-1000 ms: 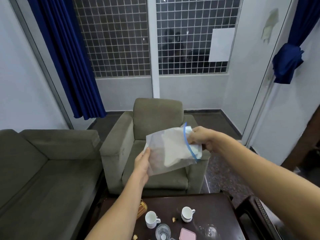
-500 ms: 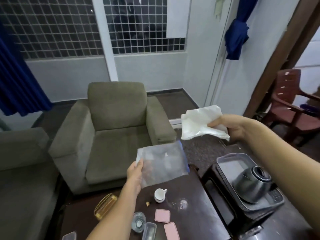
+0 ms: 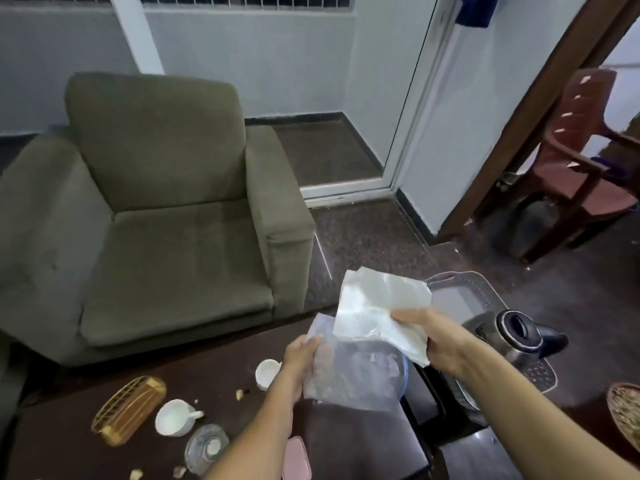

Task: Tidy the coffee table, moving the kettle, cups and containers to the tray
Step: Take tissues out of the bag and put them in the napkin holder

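Glossy metal kettle (image 3: 519, 337), clear plastic bag (image 3: 356, 379), matt cloth armchair (image 3: 166, 209)

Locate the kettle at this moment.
In the head view the kettle stands at the right, on the grey tray, just beyond the right hand holding a white cloth.

an olive armchair (image 3: 166, 216) faces pale grey walls (image 3: 249, 64); dark speckled floor (image 3: 367, 237), red-brown plastic chair (image 3: 575, 161) at right.

Two bare forearms, sleeveless, hands (image 3: 445, 344) ungloved, ringless
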`<state>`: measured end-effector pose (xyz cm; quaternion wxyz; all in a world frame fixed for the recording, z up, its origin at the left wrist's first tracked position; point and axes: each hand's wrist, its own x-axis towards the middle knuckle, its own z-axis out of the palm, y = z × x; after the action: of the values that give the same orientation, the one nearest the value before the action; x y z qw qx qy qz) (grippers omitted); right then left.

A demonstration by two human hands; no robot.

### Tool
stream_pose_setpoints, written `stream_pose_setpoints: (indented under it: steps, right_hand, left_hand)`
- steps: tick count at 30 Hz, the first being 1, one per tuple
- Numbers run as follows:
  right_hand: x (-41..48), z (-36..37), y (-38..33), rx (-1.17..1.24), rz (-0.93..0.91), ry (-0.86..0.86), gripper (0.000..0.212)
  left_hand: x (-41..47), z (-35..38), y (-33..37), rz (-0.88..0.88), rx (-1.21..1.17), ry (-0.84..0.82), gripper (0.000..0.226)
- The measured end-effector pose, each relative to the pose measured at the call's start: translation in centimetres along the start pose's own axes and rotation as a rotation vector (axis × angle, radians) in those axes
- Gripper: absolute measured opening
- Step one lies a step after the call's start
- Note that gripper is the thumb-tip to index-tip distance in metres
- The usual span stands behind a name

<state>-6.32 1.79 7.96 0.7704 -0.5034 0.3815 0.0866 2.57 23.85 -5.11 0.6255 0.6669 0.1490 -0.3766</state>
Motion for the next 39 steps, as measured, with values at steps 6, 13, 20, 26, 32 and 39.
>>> stream_pose_setpoints:
  steps: [6, 13, 20, 26, 32, 39]
  right_hand:
    - [5.3, -3.8, 5.4, -0.019, 0.013, 0.081, 0.021]
    - [7.0, -3.8, 7.2, -0.031, 0.021, 0.027, 0.021]
    - [5.5, 1.7, 3.8, -0.192, 0.011, -0.177, 0.024]
    - [1.2, 10.4, -2.1, -0.391, -0.077, -0.429, 0.024]
    - [-3.7, 20.4, -6.3, -0.633, -0.101, -0.651, 0.032]
    - [-7.5, 29.3, -7.5, -0.786, -0.123, -0.76, 0.021]
  left_hand:
    - [6.1, 1.4, -6.3, -0.124, 0.089, -0.004, 0.022]
    - [7.8, 1.0, -9.0, -0.114, 0.379, 0.073, 0.026]
    - [-0.8, -1.4, -2.2, 0.203, 0.449, 0.347, 0.04]
    - [-9.8, -8.3, 8.7, 0.171, -0.146, -0.12, 0.065]
    - [-18.3, -15.8, 15.2, 0.389, 0.068, 0.036, 0.041]
    - [-24.5, -24.8, 18.6, 0.517, 0.075, 0.28, 0.021]
